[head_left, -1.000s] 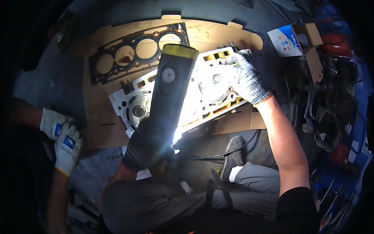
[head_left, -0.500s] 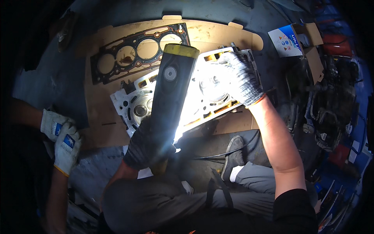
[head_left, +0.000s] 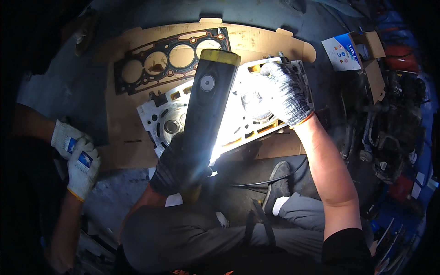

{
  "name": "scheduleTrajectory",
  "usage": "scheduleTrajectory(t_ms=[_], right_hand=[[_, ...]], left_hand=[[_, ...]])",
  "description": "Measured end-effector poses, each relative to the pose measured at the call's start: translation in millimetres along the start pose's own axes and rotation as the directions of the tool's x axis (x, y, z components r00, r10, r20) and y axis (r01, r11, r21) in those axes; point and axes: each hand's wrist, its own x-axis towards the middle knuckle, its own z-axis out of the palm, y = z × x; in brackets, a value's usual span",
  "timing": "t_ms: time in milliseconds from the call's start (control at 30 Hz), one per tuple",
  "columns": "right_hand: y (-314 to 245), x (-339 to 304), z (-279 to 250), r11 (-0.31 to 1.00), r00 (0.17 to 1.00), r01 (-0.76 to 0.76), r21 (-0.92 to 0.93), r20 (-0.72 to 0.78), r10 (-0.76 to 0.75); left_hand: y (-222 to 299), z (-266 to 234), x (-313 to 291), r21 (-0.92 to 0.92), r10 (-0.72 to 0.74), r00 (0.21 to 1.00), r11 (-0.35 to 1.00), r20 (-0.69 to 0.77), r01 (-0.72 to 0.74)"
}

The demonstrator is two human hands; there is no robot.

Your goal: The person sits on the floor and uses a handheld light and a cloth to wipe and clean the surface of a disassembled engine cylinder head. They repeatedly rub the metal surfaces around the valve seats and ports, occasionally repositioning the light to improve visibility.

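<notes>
A long black work light (head_left: 208, 103) with a yellow end cap is gripped in my dark-gloved left hand (head_left: 176, 167). It slants above a metal engine cylinder head (head_left: 149, 117), throwing a strong white glare over the middle and right of its face. On the right part of that face rests my right hand (head_left: 288, 94), in a grey-and-white knit glove, its fingers curled. Glare washes out the fingertips, so anything between them is hidden. Behind the cylinder head, a dark head gasket (head_left: 170, 73) with a row of round openings lies on flattened cardboard (head_left: 256, 43).
At the left, another person's white-gloved hands (head_left: 83, 162) are close together. An open blue-and-white box (head_left: 341, 52) stands at the far right, near dark metal engine parts (head_left: 387, 142). A black cable (head_left: 256, 184) runs past a shoe (head_left: 277, 185) at the front.
The whole view has shifted slightly, so most things appear a little farther right. Relative to the cylinder head, my right hand is slightly farther left. My left hand still holds the work light.
</notes>
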Motion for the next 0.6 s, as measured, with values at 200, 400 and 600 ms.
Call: scheduleTrajectory(t_ms=[200, 400, 600], right_hand=[[-6.5, -0.5, -12.5, 0.969, 0.994, 0.024, -0.246, 0.110, 0.004], [-15.1, -30.7, 3.8, 0.984, 0.992, 0.065, 0.165, -0.116, -0.046], [-30.1, -26.2, -8.9, 0.347, 0.526, 0.847, -0.403, 0.729, -0.438]], left_hand=[[-2.7, 13.4, -0.8, -0.013, -0.025, 0.992, 1.000, -0.127, 0.024], [-16.3, 35.9, -9.8, -0.131, -0.064, 0.993, 0.990, -0.102, 0.050], [-12.5, 31.3, -0.9, -0.349, -0.313, 0.933, 0.906, -0.176, 0.238]])
